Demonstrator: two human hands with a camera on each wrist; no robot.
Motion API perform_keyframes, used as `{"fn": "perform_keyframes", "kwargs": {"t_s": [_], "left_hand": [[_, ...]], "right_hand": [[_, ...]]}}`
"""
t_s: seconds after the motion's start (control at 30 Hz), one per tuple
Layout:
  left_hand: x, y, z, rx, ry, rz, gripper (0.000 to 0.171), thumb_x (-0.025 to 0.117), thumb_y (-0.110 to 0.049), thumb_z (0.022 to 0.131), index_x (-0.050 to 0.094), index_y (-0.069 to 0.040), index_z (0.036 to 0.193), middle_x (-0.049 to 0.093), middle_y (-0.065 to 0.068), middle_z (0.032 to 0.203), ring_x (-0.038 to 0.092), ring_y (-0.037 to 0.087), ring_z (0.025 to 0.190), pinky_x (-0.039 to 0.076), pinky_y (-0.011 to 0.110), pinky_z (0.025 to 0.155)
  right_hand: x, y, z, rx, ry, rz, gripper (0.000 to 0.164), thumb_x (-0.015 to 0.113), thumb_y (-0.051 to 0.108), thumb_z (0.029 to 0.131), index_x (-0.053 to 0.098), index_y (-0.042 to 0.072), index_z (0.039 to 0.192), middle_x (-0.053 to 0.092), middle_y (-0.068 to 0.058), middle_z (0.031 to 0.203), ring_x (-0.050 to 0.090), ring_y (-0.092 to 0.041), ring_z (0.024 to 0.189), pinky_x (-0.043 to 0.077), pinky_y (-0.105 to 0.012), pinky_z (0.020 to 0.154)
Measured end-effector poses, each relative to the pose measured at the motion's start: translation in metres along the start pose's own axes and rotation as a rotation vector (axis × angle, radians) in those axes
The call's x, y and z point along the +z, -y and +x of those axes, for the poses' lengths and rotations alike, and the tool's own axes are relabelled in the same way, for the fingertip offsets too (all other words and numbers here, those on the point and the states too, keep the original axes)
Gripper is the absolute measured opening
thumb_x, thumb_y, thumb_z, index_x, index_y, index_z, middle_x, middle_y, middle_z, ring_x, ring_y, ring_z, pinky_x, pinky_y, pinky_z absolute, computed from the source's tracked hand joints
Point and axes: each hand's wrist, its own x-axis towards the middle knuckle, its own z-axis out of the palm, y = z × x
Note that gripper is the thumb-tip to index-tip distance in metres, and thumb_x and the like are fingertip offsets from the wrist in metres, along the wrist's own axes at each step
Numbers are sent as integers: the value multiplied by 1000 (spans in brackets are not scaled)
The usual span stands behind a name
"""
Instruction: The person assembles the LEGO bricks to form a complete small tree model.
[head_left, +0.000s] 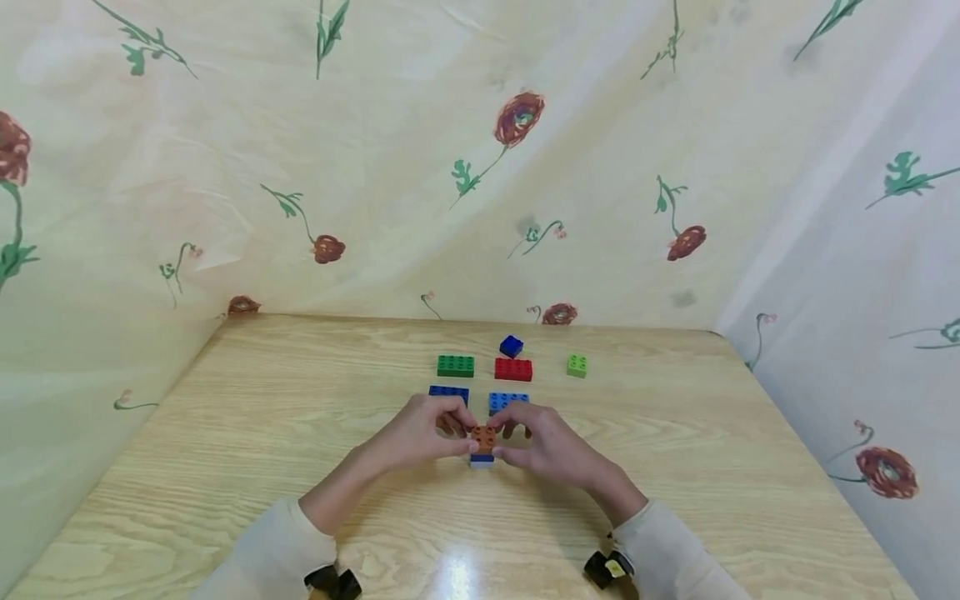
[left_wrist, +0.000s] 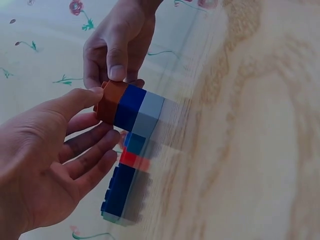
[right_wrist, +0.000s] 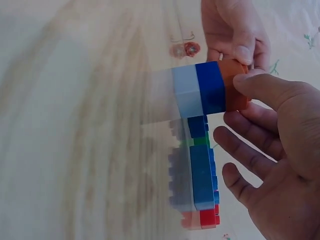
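An orange toy brick [head_left: 483,438] tops a small stack in the middle of the table. Below it come a dark blue brick [left_wrist: 130,107] and a pale blue one [left_wrist: 149,115], which rests on the tabletop. From the left, my left hand [head_left: 422,430] pinches the orange brick with thumb and fingertips. My right hand [head_left: 558,450] pinches the same brick from the right side. In the wrist views the three layers sit flush, and the other fingers of both hands hang loosely beside the stack.
Just beyond the hands lie a blue brick [head_left: 449,392] and a lighter blue brick [head_left: 508,402]. Farther back are a green brick [head_left: 455,366], a red brick [head_left: 513,369], a small dark blue brick [head_left: 512,346] and a lime brick [head_left: 577,366]. Flowered cloth [head_left: 390,167] surrounds the wooden table [head_left: 300,375].
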Motion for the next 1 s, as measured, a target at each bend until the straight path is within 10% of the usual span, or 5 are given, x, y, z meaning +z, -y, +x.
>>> {"fn": "perform_keyframes", "kwargs": {"t_s": [0.47,1.0], "left_hand": [[-3,-2,-1,-4,20,53,20,79,-28,93,71,-18,108,72,-6,103,68,9,96,56,23,85],[-33,17,26,-35,-110,200,35,80,-26,92,70,-12,122,72,5,123,64,27,122,51,53,104]], "right_hand": [[6,-1,-4,16,-42,14,31,78,20,93,70,14,122,72,2,113,67,-16,99,54,-27,80],[3,0,-6,25,-27,26,32,76,23,95,69,14,125,72,2,116,67,-18,102,54,-28,82]]}}
